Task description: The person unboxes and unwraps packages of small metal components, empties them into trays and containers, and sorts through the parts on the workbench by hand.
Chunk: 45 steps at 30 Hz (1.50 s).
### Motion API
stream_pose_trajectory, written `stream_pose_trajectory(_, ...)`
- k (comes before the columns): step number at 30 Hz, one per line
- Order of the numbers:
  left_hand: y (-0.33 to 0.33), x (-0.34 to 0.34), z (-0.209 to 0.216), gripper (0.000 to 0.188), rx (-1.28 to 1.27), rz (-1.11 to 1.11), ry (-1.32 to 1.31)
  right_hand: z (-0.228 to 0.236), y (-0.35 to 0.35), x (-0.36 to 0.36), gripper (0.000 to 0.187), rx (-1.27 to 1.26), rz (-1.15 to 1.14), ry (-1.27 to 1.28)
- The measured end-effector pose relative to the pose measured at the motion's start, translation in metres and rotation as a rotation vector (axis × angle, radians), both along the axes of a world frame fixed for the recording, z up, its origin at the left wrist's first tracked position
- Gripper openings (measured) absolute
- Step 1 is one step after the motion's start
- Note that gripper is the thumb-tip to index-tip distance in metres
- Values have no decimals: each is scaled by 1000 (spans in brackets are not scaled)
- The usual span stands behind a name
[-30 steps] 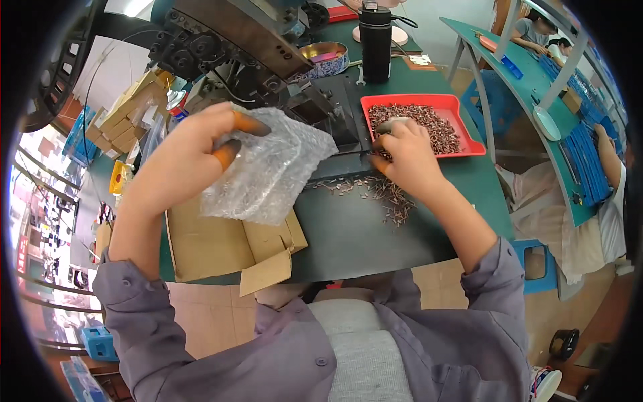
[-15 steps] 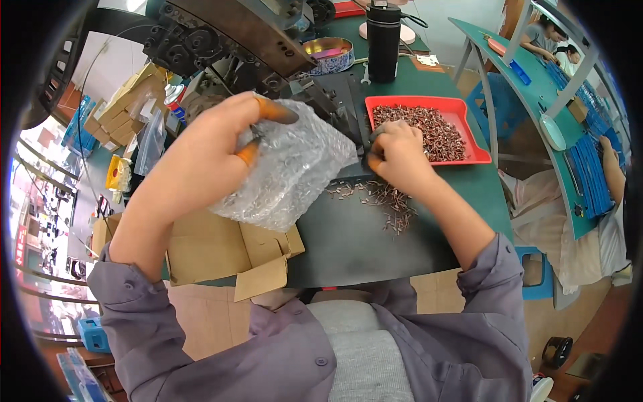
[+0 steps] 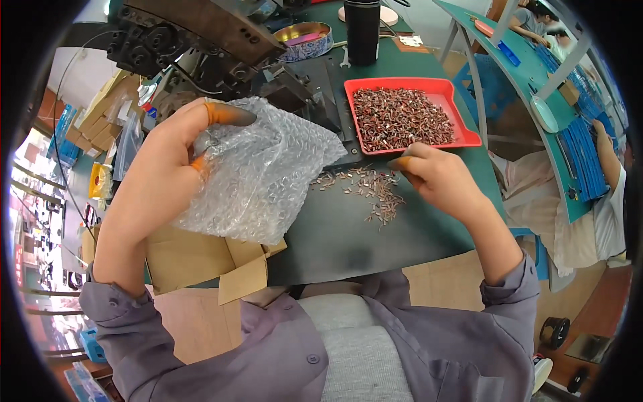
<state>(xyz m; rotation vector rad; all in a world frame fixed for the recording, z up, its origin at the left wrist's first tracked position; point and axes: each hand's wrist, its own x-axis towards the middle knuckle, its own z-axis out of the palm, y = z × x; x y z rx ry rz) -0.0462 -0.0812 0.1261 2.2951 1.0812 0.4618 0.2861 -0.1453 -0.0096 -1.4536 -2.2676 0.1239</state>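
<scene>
A clear bubble-wrap bag [image 3: 261, 174] hangs over the left part of the bench, gripped at its upper left between the thumb and fingers of my left hand [image 3: 161, 161]. Orange, dark-stained finger covers show on that hand. My right hand [image 3: 439, 179] is closed, its fingertips pressed together just off the front edge of a red tray [image 3: 445, 141]; whether anything small is in them I cannot make out. Many small copper-brown metal pieces [image 3: 402, 117] fill the tray. More loose pieces [image 3: 382, 201] lie scattered on the green bench top, left of my right hand.
Behind the bag stands a dark metal machine [image 3: 201, 40]. A black bottle [image 3: 362, 33] and a patterned round tin [image 3: 305, 43] stand at the back. An open cardboard box [image 3: 187, 258] sits below the bag. Other people work at a green table [image 3: 516, 67] on the right.
My right hand has drawn back from the tray's left side toward me and to the right. My left hand and the bag have shifted left, and the whole view has moved somewhat.
</scene>
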Motion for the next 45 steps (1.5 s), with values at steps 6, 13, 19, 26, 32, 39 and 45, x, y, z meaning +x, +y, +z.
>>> stream_pose_trajectory(6, -3, 16, 0, 50, 10, -13, 67, -20, 3, 6, 10, 78, -8, -244)
stream_pose_trajectory(13, -3, 16, -5, 48, 4, -2, 34, -25, 6, 8, 14, 62, 16, -179)
stream_pose_trajectory(19, -1, 15, -3, 46, 19, 0, 94, -21, 4, 5, 15, -24, -28, -50)
stream_pose_trajectory(26, 1, 14, -10, 49, 27, -26, -1, -29, 7, 1, 15, -94, -113, -9)
stream_pose_trajectory(32, 1, 6, -14, 51, 19, -6, -59, -14, 11, -4, 17, 305, -380, 129)
stream_pose_trajectory(39, 2, 3, -16, 54, -8, -11, -38, -27, 9, -14, 11, 87, -79, -21)
stream_pose_trajectory(45, 0, 6, -15, 54, -35, -12, -58, -32, 15, -19, 12, -36, -130, 16)
